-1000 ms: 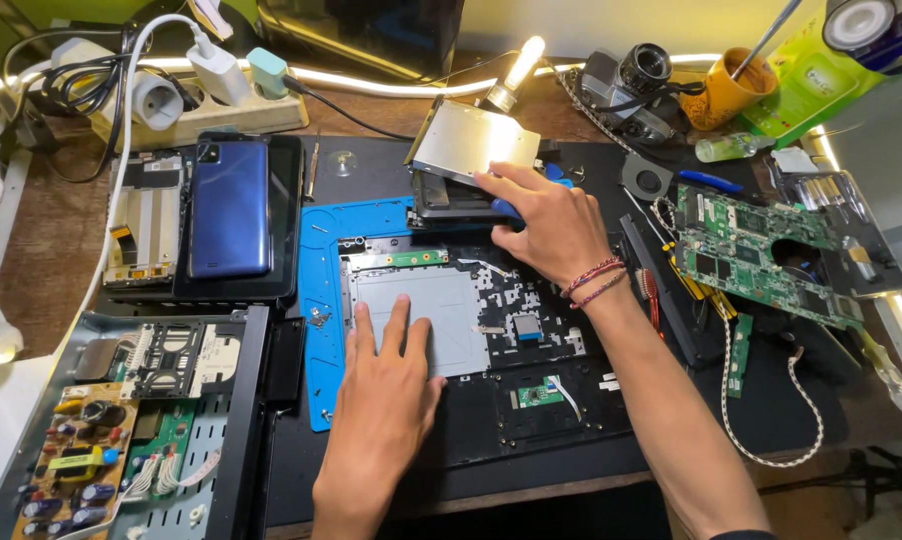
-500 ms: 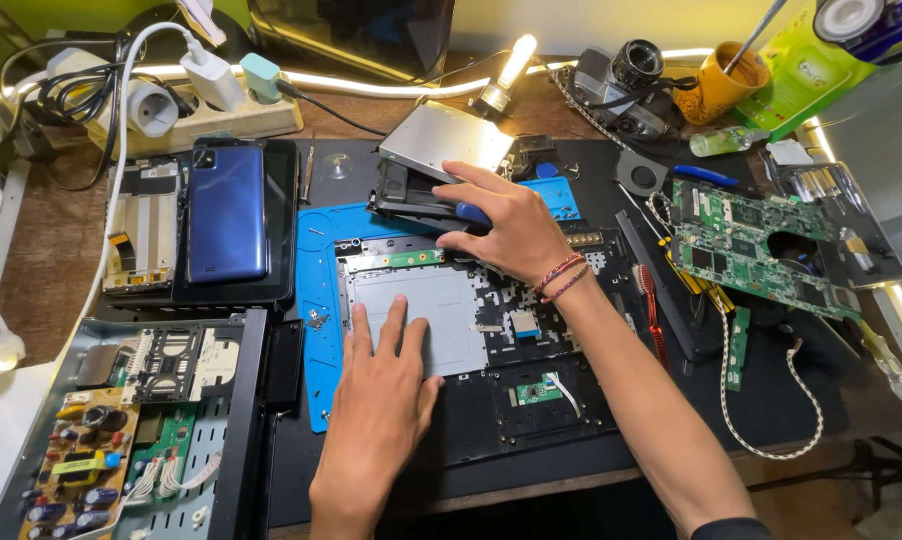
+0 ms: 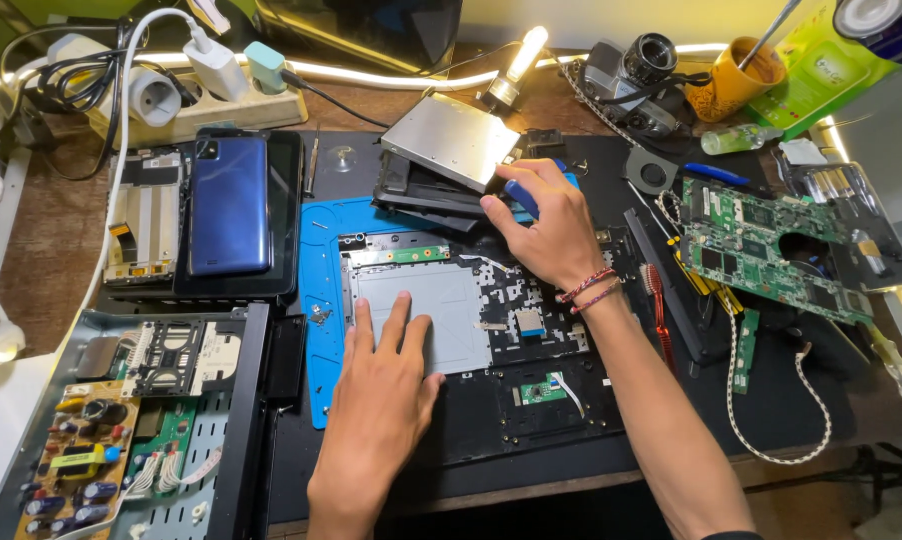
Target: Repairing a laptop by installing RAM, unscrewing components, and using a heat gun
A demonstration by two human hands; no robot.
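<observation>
The wooden desk point(image 3: 41, 250) carries a crowded load. Rear edge — a white power strip point(image 3: 201, 105) with plugs, a lit bulb point(image 3: 521, 60), a camera point(image 3: 626, 70) and an orange cup point(image 3: 726, 80). At centre lies a black mat point(image 3: 771, 400) (a blue mat point(image 3: 321, 300) rests on it). Left side — a blue phone point(image 3: 229, 205) lies on a dark tablet point(image 3: 286, 215); a grey chassis point(image 3: 121, 420) with circuit boards lies at the near left corner.
</observation>
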